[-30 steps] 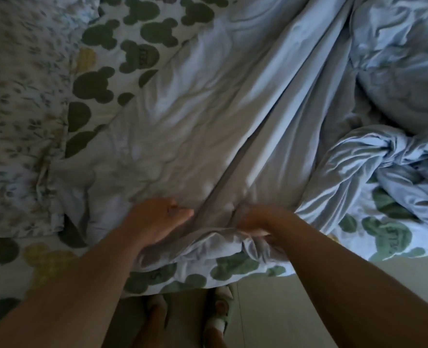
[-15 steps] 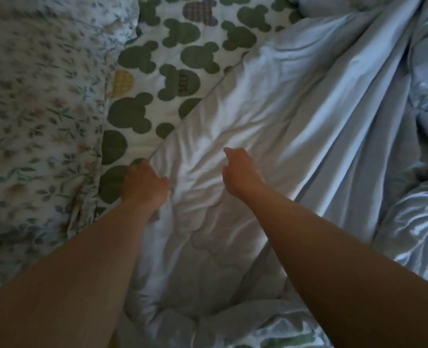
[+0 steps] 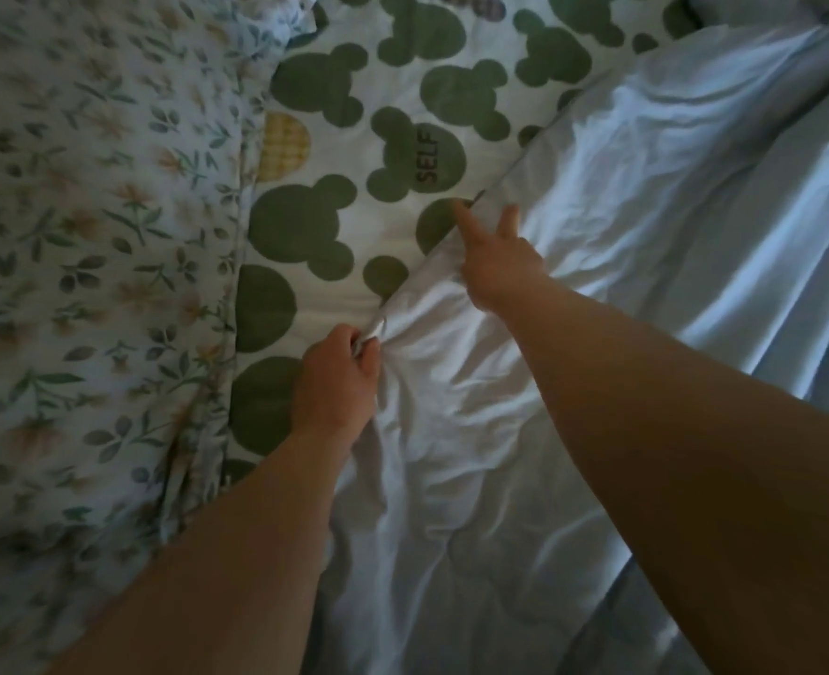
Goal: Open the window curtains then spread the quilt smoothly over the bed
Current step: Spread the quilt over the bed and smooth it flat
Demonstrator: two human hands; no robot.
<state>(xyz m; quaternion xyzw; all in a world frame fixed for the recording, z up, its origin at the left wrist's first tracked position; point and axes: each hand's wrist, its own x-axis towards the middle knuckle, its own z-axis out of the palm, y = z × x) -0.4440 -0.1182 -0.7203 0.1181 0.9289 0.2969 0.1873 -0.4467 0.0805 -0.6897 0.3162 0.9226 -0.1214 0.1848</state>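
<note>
On the bed, pale quilt (image 3: 597, 246) lies rumpled across the right side, its edge running diagonally over green-printed fabric (image 3: 402, 114). The person's left hand (image 3: 339, 382) pinches the quilt edge, fingers curled round a bunched bit of cloth. Right hand (image 3: 500, 265) sits further up the same edge, two fingers stretched out along it; can't tell if it actually grips. Floral pillow (image 3: 86, 236) to the left, touching the printed fabric.

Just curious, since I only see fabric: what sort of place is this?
Probably a bedroom: a rumpled pale quilt, bedding printed with green bear heads, and a floral pillow beside it.
</note>
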